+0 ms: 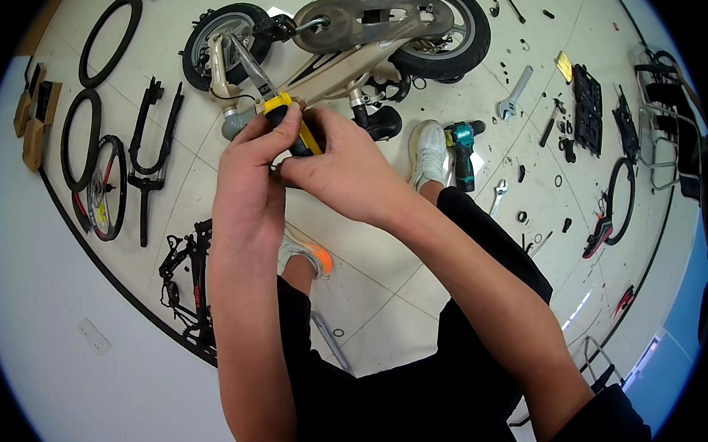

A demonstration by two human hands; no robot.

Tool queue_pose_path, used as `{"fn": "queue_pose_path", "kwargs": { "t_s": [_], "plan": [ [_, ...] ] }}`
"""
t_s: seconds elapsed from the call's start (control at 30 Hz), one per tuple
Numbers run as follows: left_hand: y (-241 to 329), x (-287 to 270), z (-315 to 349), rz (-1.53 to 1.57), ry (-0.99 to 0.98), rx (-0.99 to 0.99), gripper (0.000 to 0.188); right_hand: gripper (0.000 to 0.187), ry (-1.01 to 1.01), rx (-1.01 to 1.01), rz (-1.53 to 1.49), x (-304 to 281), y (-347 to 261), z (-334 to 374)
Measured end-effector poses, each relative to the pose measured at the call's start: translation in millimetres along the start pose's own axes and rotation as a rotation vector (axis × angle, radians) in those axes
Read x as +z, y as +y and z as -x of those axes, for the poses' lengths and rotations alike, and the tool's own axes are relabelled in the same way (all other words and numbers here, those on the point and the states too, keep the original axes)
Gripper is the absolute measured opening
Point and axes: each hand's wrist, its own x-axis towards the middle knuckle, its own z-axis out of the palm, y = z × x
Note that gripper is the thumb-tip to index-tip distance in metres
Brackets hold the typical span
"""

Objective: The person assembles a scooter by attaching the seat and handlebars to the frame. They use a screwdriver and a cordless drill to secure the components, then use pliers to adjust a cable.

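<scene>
My left hand point(256, 158) is closed around a yellow-and-black handled tool point(278, 103), its thumb near the yellow collar. A long, pale, tapered part extends from the collar, away from me and toward the bike's front end. My right hand point(343, 169) closes on the same handle from the other side, fingers and thumb near its black-and-yellow rear end. Both hands hide part of the handle, so its exact kind is unclear. Just beyond them lies a beige small-wheeled bike point(354, 65), with a translucent cover over its drive side.
A teal-and-black cordless drill point(463, 155) stands beside my right shoe point(430, 153). Farther right lie an adjustable wrench point(515, 92), a black tool case point(587, 109) and scattered small parts. Tyres point(109, 40), a fork point(149, 160) and a black frame point(200, 285) lie left.
</scene>
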Motion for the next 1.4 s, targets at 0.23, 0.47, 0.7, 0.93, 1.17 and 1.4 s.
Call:
{"fn": "queue_pose_path", "kwargs": {
  "t_s": [0.23, 0.47, 0.7, 0.93, 1.17, 1.4],
  "plan": [
    [-1, 5, 6, -0.011, -0.101, -0.012, 0.029, 0.042, 0.160, -0.108, 0.340, -1, -2, 3],
    [1, 5, 9, 0.044, -0.085, -0.055, 0.030, 0.038, 0.153, -0.114, 0.463, -5, -11, 4],
    [1, 1, 7, 0.015, -0.106, -0.061, 0.031, 0.039, 0.159, -0.106, 0.467, -6, -12, 5],
    [-2, 7, 5, -0.096, -0.082, 0.075, 0.035, 0.034, 0.186, -0.146, 0.143, 4, 0, 4],
    [2, 8, 7, -0.139, -0.041, 0.074, 0.040, 0.030, 0.161, -0.093, 0.198, 0, -13, 8],
    [1, 7, 8, -0.135, -0.062, 0.094, 0.038, 0.029, 0.200, -0.141, 0.134, 6, -4, 9]
  ]
}}
